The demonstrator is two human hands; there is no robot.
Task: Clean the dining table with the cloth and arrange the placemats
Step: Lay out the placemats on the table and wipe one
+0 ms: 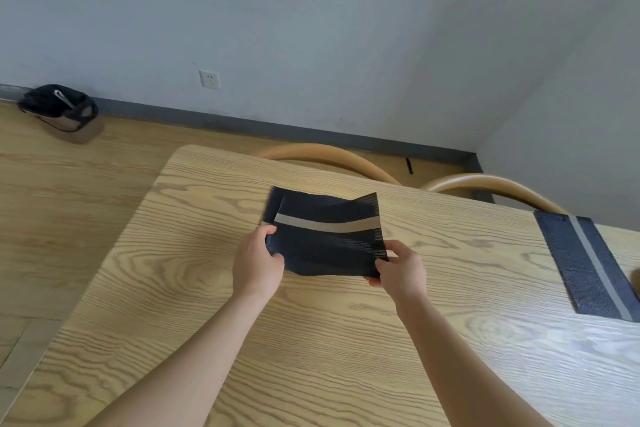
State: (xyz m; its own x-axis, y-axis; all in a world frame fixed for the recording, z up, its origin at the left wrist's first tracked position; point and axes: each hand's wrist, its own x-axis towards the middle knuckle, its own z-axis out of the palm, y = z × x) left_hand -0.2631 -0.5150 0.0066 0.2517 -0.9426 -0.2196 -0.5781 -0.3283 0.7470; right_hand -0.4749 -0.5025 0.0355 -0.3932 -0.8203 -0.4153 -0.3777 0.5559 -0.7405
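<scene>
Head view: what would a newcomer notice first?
A dark striped placemat held above the middle of the table, the left hand and right hand gripping its two sides. A second placemat lies flat at the table's right end; a dark bin stands on the floor, far left.

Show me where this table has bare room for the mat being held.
Bare wood runs from the left hand to the rounded corner of the table, and between the right hand and the flat placemat. Crowded: mid-table under the held placemat, and the right edge.
</scene>
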